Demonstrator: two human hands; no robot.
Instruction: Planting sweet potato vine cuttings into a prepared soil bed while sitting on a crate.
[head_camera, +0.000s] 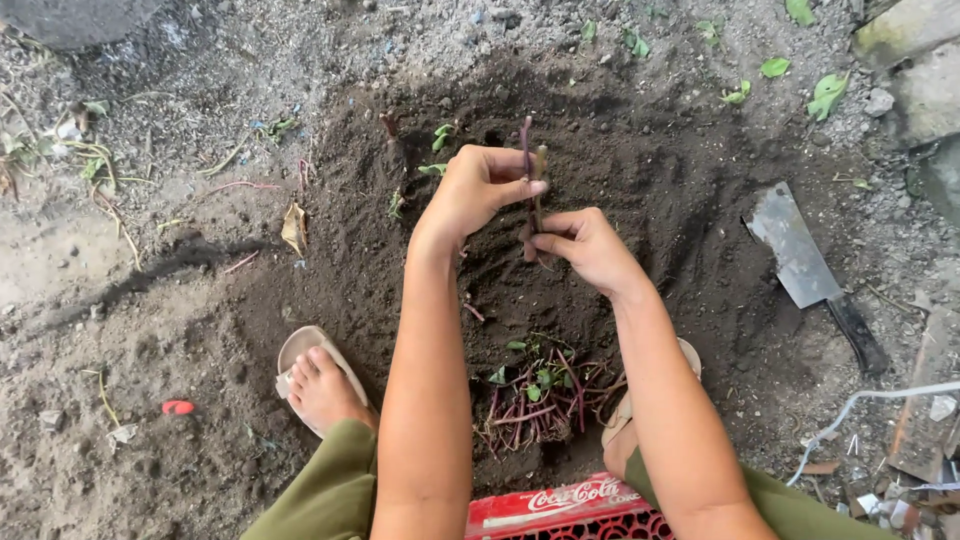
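Planting step: left hand (478, 190) and right hand (585, 245) fingers both pinching purple stem cuttings (531, 180) over dug soil (640, 190); next probably needs firm push down.

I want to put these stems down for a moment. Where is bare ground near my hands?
Bare soil lies between the right hand and the cleaver, and left of the left hand toward the dry leaf. It is crowded between the feet, where the stem pile and red crate sit.

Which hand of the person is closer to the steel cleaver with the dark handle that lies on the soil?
Right. The right hand pinches the purple stem cuttings on the side toward the steel cleaver with the dark handle, though apart from it. The left hand grips those cuttings from the far side.
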